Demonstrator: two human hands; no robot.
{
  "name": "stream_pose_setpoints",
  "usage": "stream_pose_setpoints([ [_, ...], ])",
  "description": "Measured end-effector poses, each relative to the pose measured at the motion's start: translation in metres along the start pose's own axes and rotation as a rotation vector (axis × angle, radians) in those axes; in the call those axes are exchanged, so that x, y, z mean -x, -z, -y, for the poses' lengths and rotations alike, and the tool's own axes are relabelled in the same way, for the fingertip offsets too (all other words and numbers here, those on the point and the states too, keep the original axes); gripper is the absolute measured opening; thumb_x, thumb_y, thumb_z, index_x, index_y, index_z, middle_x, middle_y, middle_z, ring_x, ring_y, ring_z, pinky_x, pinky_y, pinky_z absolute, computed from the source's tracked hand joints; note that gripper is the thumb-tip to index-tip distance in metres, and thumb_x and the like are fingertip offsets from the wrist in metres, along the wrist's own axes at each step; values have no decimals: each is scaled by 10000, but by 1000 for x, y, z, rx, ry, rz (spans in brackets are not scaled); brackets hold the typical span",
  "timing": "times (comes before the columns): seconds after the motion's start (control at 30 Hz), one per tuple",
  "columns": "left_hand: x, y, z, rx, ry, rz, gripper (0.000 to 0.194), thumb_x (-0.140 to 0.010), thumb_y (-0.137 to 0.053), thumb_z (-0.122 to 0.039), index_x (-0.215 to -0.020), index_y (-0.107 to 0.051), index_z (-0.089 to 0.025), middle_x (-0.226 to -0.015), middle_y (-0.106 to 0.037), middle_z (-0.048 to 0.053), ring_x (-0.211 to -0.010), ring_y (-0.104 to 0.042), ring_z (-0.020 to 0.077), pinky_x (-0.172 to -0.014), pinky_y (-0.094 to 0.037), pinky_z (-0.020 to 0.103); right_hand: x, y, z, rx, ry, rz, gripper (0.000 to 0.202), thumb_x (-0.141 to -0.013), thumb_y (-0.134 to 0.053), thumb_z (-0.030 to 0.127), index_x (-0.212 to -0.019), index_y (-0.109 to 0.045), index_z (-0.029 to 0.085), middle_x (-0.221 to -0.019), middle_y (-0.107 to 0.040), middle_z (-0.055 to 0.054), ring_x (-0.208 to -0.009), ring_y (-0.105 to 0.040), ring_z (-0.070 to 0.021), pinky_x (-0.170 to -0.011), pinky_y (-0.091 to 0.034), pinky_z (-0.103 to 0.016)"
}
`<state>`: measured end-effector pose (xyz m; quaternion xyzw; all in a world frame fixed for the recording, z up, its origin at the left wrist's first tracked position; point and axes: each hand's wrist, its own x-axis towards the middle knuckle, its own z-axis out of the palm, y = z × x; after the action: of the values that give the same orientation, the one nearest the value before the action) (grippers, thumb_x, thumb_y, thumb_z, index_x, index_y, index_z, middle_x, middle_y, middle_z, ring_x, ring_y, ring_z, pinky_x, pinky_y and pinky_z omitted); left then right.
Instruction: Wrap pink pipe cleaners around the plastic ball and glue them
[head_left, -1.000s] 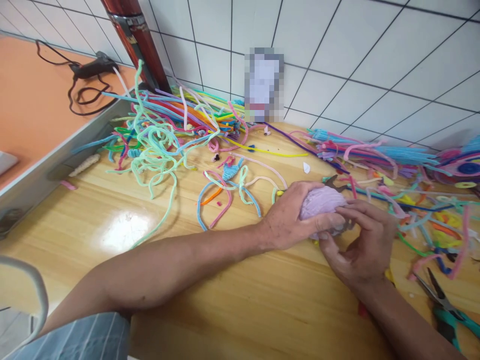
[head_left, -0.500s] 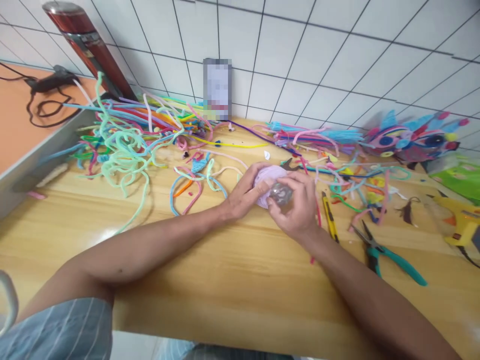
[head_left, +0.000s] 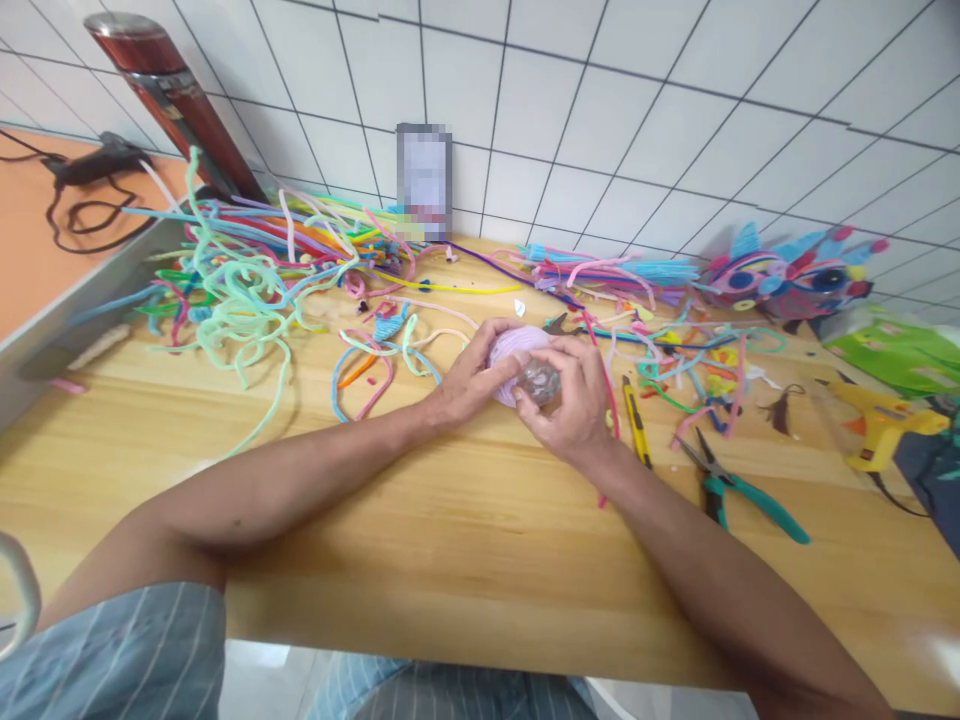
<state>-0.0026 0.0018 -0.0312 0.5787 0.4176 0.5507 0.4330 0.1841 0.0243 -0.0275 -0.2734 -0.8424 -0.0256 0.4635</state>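
Note:
Between my hands, a little above the wooden table, is a rounded clear plastic form (head_left: 540, 384) partly covered by lavender fuzzy pipe cleaner (head_left: 519, 346) laid in rows. My left hand (head_left: 474, 380) wraps the lavender side, its thumb pressed across the front. On the other side, my right hand (head_left: 576, 405) grips the clear end with thumb and bent fingers. Its fingertips meet the edge of the lavender rows. Fingers hide the back of the form. A dark, pointed piece (head_left: 556, 324) shows just behind it; I cannot tell whether they touch.
Mint-green pipe cleaners (head_left: 244, 290) tangle at the left, near a red-brown flask (head_left: 176, 100). A phone (head_left: 424, 182) leans on the tiled wall. To the right lie a yellow cutter (head_left: 637, 422), teal-handled pliers (head_left: 739, 485), a yellow glue gun (head_left: 881, 425) and colourful pipe-cleaner figures (head_left: 795, 275).
The view has shifted slightly, so hands and table things sit a bit further left. Both hands keep their hold on the lavender-covered form, with little visible change in the fingers.

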Motion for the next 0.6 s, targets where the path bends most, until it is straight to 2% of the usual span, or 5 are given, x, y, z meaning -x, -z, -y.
stream_pose_setpoints([
  [0.23, 2, -1, -4, 20, 33, -55, 460, -928, -687, -453, -1290, -540, -210, -1289, -655, 85, -1226, -621, 250, -1112, -522, 408, 1, 4, 0, -1, -15, 25, 603, -889, -773, 350, -1415, -492, 259, -1311, -673, -158, -1216, -691, -348, -1016, -625, -573],
  [0.47, 3, -3, -3, 31, 48, -102, 449, -897, -673, -449, -1249, -529, -210, -1234, -647, 74, -1179, -620, 236, -1059, -533, 372, 0, 10, 3, -6, -43, 54, 525, -898, -801, 364, -1365, -602, 229, -1311, -665, -173, -1250, -663, -357, -1045, -591, -570],
  [0.6, 4, -5, -5, 6, 24, -83, 448, -905, -651, -417, -1273, -513, -202, -1258, -626, 83, -1189, -612, 235, -1083, -524, 379, 3, 13, 6, 72, -26, 60, 498, -934, -770, 395, -1370, -592, 232, -1273, -669, -169, -1202, -684, -338, -997, -622, -553],
])
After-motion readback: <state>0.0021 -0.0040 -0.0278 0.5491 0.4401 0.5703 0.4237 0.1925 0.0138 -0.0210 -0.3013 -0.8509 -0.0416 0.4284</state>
